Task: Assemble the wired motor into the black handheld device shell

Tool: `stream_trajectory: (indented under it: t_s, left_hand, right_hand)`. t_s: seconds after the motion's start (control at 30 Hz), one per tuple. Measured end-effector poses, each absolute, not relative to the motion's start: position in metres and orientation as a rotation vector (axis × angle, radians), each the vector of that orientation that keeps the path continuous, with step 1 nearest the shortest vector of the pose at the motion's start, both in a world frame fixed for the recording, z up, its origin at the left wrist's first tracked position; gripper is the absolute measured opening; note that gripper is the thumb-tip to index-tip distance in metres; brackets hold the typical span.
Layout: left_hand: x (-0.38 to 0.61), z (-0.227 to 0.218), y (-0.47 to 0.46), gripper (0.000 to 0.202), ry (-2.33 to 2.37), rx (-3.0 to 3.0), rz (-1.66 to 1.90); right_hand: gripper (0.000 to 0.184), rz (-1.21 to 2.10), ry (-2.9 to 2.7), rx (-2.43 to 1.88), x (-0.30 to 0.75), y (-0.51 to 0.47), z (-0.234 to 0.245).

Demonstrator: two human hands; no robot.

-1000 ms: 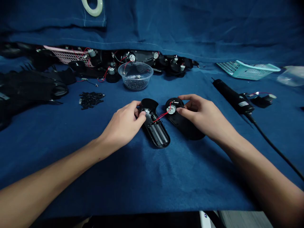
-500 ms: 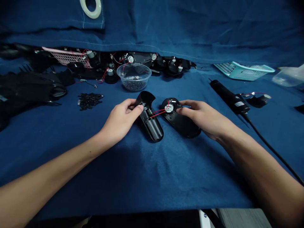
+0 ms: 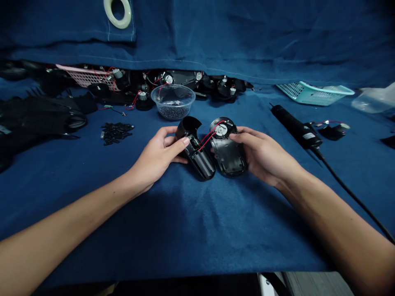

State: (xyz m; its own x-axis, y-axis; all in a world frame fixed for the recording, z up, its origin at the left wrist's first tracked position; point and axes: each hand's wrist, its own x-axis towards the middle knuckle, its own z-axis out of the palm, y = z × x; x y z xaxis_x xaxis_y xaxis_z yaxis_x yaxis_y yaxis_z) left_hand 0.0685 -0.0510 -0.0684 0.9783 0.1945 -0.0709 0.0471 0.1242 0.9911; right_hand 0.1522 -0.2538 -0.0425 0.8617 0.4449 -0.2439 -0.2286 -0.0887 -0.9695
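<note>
Left hand (image 3: 160,153) grips black housing (image 3: 202,163); right hand (image 3: 266,154) grips black shell (image 3: 230,154) with white disc (image 3: 221,130); red wires (image 3: 207,142) join them

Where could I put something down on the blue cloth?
The cloth looks bare from the two black halves to its near edge, between the forearms. Another bare patch lies between the bowl, the teal basket and the right hand. It's crowded at the back left, around the pink basket, and tighter right, by the black tool.
</note>
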Motion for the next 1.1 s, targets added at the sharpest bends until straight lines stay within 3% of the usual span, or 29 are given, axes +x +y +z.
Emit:
stream_trajectory:
  t_s: [0.5, 1.1]
  left_hand:
    - [0.0635, -0.0626, -0.0500, 0.017, 0.183, 1.284, -0.086]
    - [0.0642, -0.0617, -0.0532, 0.024, 0.120, 1.148, -0.158]
  right_hand:
    - [0.046, 0.573, -0.245, -1.560, 0.1445, -0.2494, -0.0358]
    - [0.039, 0.548, -0.256, -1.586, 0.1454, -0.2511, -0.0401]
